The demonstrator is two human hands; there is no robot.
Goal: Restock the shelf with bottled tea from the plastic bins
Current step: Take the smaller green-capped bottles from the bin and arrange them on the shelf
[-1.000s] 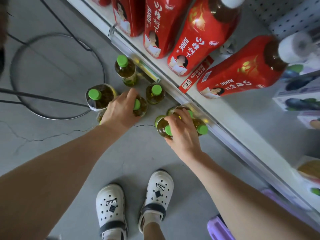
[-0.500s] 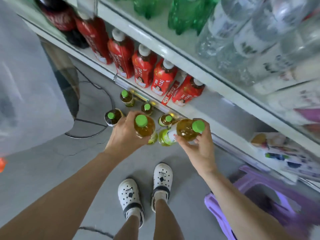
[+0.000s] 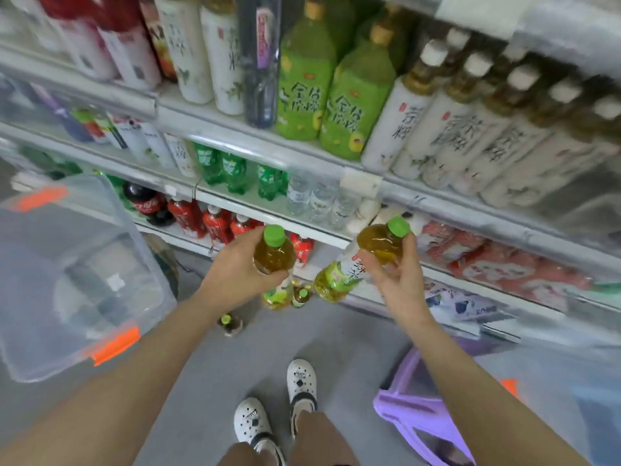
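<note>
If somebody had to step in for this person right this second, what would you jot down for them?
Left hand: grips a green-capped tea bottle, upright, in the air.
Right hand: grips a second tea bottle, tilted, cap toward the shelves.
On the floor by the bottom shelf: at least two more green-capped bottles, one near the left forearm.
Clear plastic bin with orange latches is at the left; its contents are too blurred to tell.
Done: two bottles picked up.
Left: set both on the shelf, probably among the other teas, then fetch those on the floor.
</note>
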